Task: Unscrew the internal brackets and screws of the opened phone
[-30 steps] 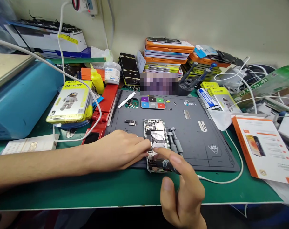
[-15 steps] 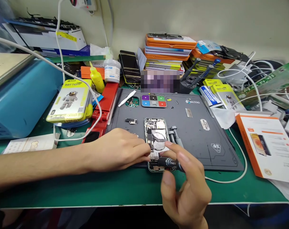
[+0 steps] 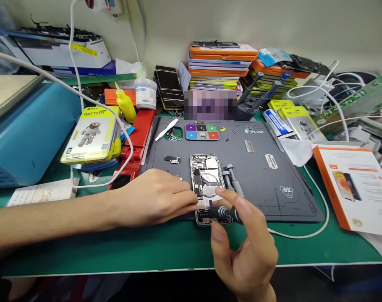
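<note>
Phone: the opened phone (image 3: 210, 191) lies insides up near the front edge of the grey mat (image 3: 257, 180), its lower half between your two sets of fingertips.
Left fingers: bunched together, their tips meet the phone's left side; you cannot tell whether they pinch any part.
Right fingers: index extended over the phone's right side, thumb well apart below, leaving a wide gap.
Driver: the dark driver (image 3: 224, 213) crosses the phone's lower end at your right fingers; how firmly they grip it cannot be told.
Left hand: your left hand (image 3: 155, 193) is back up, its forearm level from the left.
Right hand: your right hand (image 3: 250, 243) rises from the bench's front edge, fingers curving leftward.
Grey drivers: a pair (image 3: 233, 180) lies just right of the phone.
</note>
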Action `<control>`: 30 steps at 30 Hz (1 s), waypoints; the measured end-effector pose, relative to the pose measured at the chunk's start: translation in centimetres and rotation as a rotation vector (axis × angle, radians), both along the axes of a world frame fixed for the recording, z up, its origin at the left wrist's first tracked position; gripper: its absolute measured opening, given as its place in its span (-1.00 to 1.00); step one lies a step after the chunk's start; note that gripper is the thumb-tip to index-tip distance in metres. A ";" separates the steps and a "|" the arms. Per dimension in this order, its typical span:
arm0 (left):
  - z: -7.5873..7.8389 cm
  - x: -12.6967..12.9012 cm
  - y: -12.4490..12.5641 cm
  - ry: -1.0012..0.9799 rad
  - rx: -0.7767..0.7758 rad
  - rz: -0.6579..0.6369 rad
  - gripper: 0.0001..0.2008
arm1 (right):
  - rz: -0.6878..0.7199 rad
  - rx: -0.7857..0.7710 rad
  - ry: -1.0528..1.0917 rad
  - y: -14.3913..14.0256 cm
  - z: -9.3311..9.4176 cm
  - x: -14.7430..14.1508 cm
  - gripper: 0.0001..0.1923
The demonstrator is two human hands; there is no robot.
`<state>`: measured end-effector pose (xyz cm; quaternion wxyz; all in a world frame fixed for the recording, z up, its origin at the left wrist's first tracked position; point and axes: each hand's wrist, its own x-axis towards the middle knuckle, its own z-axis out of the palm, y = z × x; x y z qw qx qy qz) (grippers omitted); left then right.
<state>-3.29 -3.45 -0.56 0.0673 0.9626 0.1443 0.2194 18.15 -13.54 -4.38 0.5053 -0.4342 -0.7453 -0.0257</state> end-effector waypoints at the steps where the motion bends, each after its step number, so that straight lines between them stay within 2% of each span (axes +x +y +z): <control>1: 0.0 0.0 0.0 0.001 -0.001 -0.006 -0.63 | -0.031 -0.013 -0.003 0.0 0.0 0.0 -0.14; 4: 0.0 0.0 0.1 -0.008 -0.001 -0.021 -0.67 | -0.074 -0.065 0.112 0.0 0.2 0.1 -0.15; 7: 0.1 -0.2 0.1 -0.023 -0.024 -0.052 -0.76 | -0.040 -0.051 0.222 -0.2 0.6 0.1 -0.16; 12: 0.5 -0.3 0.2 -0.006 -0.065 -0.131 -0.75 | 0.078 -0.033 0.227 -0.3 0.6 0.1 -0.12; 16: 0.4 -0.2 0.2 -0.023 -0.023 -0.103 -0.76 | 0.145 -0.030 0.236 -0.3 0.4 0.3 -0.09; 19: 0.1 -0.1 0.1 -0.053 -0.035 -0.062 -0.77 | 0.156 -0.043 0.234 -0.3 0.4 0.3 -0.08; 30: 0.6 -0.1 0.2 -0.017 -0.057 -0.150 -0.75 | 0.130 -0.081 0.285 -0.2 0.8 0.4 -0.24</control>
